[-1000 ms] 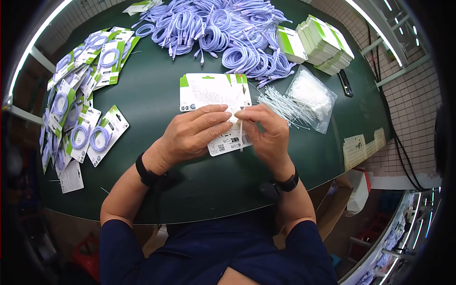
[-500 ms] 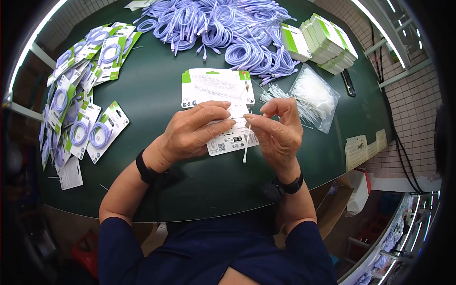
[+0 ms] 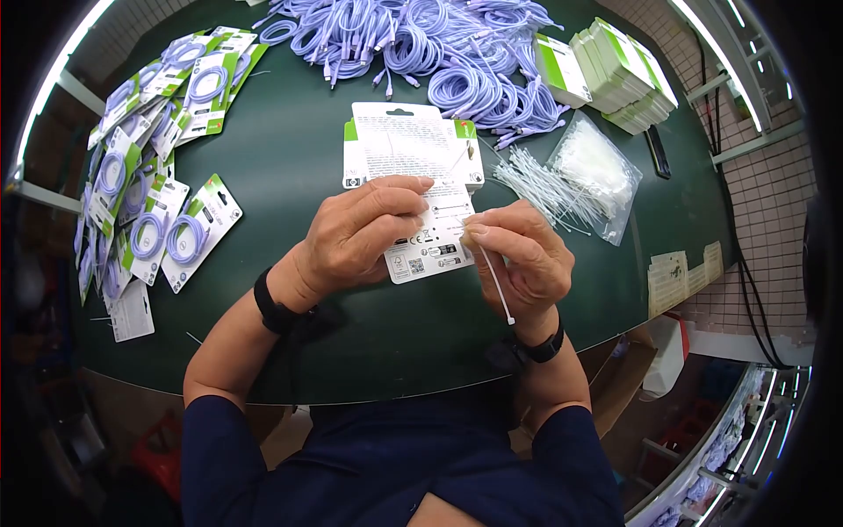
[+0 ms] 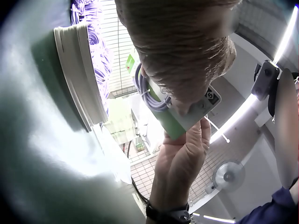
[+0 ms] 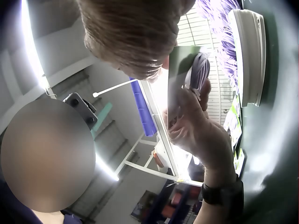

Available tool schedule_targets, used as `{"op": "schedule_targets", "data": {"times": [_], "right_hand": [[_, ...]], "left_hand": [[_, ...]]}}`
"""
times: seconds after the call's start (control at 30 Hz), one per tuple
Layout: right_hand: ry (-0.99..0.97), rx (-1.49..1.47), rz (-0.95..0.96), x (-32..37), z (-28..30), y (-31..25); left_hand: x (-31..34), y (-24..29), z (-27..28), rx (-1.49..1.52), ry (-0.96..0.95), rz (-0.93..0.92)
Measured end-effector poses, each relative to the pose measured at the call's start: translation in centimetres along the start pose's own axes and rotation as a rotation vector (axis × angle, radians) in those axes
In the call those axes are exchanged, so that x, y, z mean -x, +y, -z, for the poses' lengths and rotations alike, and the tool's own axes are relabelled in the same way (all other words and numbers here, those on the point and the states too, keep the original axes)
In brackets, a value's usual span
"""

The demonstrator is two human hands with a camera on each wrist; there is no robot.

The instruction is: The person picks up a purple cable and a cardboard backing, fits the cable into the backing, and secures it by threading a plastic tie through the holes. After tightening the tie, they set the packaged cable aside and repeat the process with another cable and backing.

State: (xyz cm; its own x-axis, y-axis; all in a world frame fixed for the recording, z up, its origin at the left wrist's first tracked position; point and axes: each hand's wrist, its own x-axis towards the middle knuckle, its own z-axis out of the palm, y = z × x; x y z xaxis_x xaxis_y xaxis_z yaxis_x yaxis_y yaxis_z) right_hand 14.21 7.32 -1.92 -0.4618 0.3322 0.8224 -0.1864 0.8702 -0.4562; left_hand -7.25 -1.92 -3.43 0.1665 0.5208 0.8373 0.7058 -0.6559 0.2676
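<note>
My left hand (image 3: 356, 235) holds a printed white card (image 3: 426, 259), thumb and fingers on its left side. In the left wrist view, a coiled purple cable (image 4: 150, 97) lies against the card's green-edged face (image 4: 170, 122). At the card's right edge, my right hand (image 3: 527, 263) pinches a thin white cable tie (image 3: 499, 285), whose headed end hangs down to the lower right. The right wrist view shows the same tie (image 5: 114, 87) sticking out from under the right hand (image 5: 133, 39), and the left hand (image 5: 201, 133) gripping card and coil (image 5: 200, 72).
A stack of cards (image 3: 349, 156) lies just behind the held card. Purple cables (image 3: 465, 92) are heaped at the back, beside card stacks (image 3: 615, 66). Loose ties (image 3: 540, 189) and a bag of ties (image 3: 595, 167) lie right, near a black tool (image 3: 658, 152). Carded cables (image 3: 190, 237) cover the left.
My right hand has moved right and slightly down, and the tie now slants out to the lower right. The left hand still holds the card, whose upper part shows more fully.
</note>
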Motion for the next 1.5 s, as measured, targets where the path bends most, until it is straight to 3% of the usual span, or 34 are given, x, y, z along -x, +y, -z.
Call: {"op": "schedule_targets", "data": {"times": [0.7, 0.83, 0.93, 0.97, 1.07, 1.33, 1.5], "right_hand": [[-0.078, -0.121, -0.034, -0.4, 0.0, 0.2], [-0.19, -0.131, -0.075, -0.9, 0.4, 0.3], [-0.262, -0.224, -0.301, -1.1, 0.9, 0.2], [-0.261, -0.221, -0.297, -1.4, 1.3, 0.0], [-0.388, -0.415, -0.61, -2.7, 2.8, -0.8], [-0.494, -0.845, -0.828, -3.2, 4.5, -0.9], [-0.479, -0.942, -0.793, -2.7, 4.2, -0.1]], "left_hand": [[-0.2, -0.1, 0.3, -0.026, -0.006, -0.017], [-0.2, 0.1, 0.2, -0.047, -0.017, -0.03], [-0.3, 0.7, 0.2, -0.076, -0.03, -0.041], [-0.4, 1.0, 0.2, -0.095, -0.034, -0.053], [-0.9, 2.4, 0.4, -0.127, -0.041, -0.085], [-3.8, 7.4, 1.8, -0.282, -0.144, -0.071], [-2.5, 6.8, -0.1, 0.072, -0.053, 0.08]]}}
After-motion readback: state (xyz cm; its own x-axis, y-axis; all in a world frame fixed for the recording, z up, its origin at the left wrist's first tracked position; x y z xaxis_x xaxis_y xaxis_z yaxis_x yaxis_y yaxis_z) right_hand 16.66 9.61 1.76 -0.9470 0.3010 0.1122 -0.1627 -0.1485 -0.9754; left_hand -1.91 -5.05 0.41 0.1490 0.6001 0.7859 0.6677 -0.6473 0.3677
